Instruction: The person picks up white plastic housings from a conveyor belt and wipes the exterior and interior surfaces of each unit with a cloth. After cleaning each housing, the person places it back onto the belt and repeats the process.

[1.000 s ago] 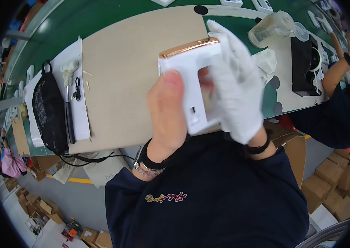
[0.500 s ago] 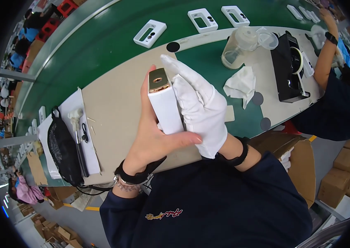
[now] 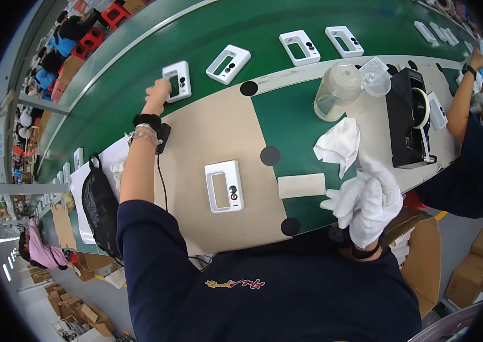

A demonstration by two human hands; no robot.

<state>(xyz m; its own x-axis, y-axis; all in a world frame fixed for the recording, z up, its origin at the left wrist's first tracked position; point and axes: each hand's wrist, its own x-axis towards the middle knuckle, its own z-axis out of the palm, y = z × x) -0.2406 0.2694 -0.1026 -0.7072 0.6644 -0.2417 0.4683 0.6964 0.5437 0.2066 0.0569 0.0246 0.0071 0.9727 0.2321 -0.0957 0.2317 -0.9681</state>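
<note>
My bare left hand (image 3: 158, 94) reaches out to the far left, its fingers closed round the near-left edge of a white frame-shaped housing (image 3: 184, 80) on the green belt. Two dark round parts show on that housing's face. Another such housing (image 3: 214, 208), with a large rectangular opening, lies flat on the beige mat (image 3: 195, 137) in front of me. My right hand (image 3: 370, 202), in a white glove, is raised off to the right with its fingers apart and nothing visible in it. Nearest to it are a beige pad (image 3: 301, 186) and a crumpled white cloth (image 3: 338, 142).
Several more white housings stand along the green belt (image 3: 133, 85). A clear plastic bottle (image 3: 327, 105) and a black tape dispenser (image 3: 404, 142) are at right. A black mesh pouch (image 3: 97, 202) lies at left. Beyond the dispenser, a co-worker's arm (image 3: 461, 108) extends over the bench.
My hands have parted from the gold-ended white piece they held. The left went far left, the right moved right. A housing now shows on the mat; another shows at my left hand.
</note>
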